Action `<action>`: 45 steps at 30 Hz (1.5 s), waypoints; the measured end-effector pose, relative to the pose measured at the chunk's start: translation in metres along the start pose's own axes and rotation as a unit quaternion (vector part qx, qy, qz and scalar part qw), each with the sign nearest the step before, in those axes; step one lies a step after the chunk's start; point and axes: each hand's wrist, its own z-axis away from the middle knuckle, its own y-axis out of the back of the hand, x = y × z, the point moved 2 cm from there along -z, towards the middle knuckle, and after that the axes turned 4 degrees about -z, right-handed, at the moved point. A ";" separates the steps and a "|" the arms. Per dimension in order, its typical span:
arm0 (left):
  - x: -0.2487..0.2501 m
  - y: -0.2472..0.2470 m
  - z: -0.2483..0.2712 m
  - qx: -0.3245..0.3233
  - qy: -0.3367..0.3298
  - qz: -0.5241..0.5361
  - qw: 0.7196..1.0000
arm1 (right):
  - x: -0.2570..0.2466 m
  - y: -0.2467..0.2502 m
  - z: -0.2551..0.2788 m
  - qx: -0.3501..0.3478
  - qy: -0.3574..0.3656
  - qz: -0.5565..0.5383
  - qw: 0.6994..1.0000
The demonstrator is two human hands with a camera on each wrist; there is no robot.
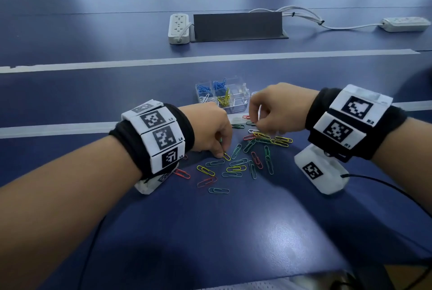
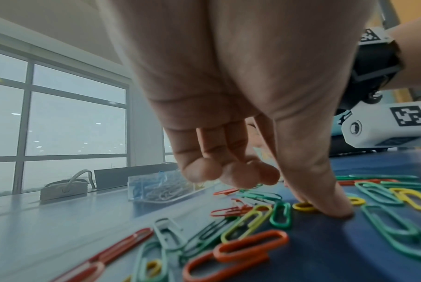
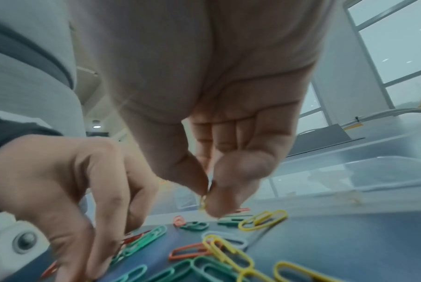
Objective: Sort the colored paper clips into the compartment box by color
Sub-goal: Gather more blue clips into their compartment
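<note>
Green, red, yellow and a few white paper clips (image 1: pixel 238 163) lie scattered on the blue table between my hands. My left hand (image 1: pixel 220 153) reaches down among them; its thumb tip (image 2: pixel 334 209) presses on a yellow clip (image 2: pixel 302 207) with the forefinger close behind, the other fingers curled. My right hand (image 1: pixel 256 123) hovers just above the pile and pinches a yellow clip (image 3: pixel 202 202) between thumb and forefinger. The clear compartment box (image 1: pixel 240 105) stands just beyond both hands, holding blue, white and yellow clips in separate cells.
Two white power strips (image 1: pixel 178 28) (image 1: pixel 405 23) and a dark cable cover (image 1: pixel 238 26) sit farther back. White tape lines (image 1: pixel 210 58) cross the table. A black cable (image 1: pixel 385 187) trails from my right wrist.
</note>
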 end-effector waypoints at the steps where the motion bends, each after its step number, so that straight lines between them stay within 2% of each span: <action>1: 0.000 0.000 0.001 0.000 -0.001 0.000 1.000 | 0.003 0.002 0.000 0.008 -0.003 -0.009 1.000; 8: 0.003 -0.002 0.008 0.021 0.003 -0.030 0.999 | 0.018 -0.001 0.003 0.015 -0.028 0.007 0.999; 18: 0.022 0.018 0.000 0.087 0.050 0.050 0.994 | 0.005 -0.011 0.003 0.017 0.030 0.060 0.998; 23: 0.025 0.020 -0.013 0.097 0.062 0.059 0.992 | 0.020 -0.003 0.006 0.009 -0.006 -0.003 1.000; 27: 0.028 0.021 -0.027 0.094 0.085 0.060 0.990 | 0.034 0.001 0.012 -0.009 -0.067 -0.152 0.986; 29: 0.031 0.020 -0.035 0.093 0.104 0.065 0.988 | 0.040 0.001 0.014 -0.010 -0.086 -0.185 0.979; 35: 0.044 0.018 -0.057 0.092 0.104 0.001 0.990 | 0.051 -0.003 0.020 0.010 -0.055 -0.049 0.997; 40: 0.053 0.022 -0.072 0.078 0.108 -0.065 0.989 | 0.048 -0.009 0.020 0.014 -0.023 -0.014 1.000; 45: 0.059 0.025 -0.072 0.083 0.100 -0.045 0.991 | 0.046 -0.010 0.021 0.025 -0.020 0.002 0.999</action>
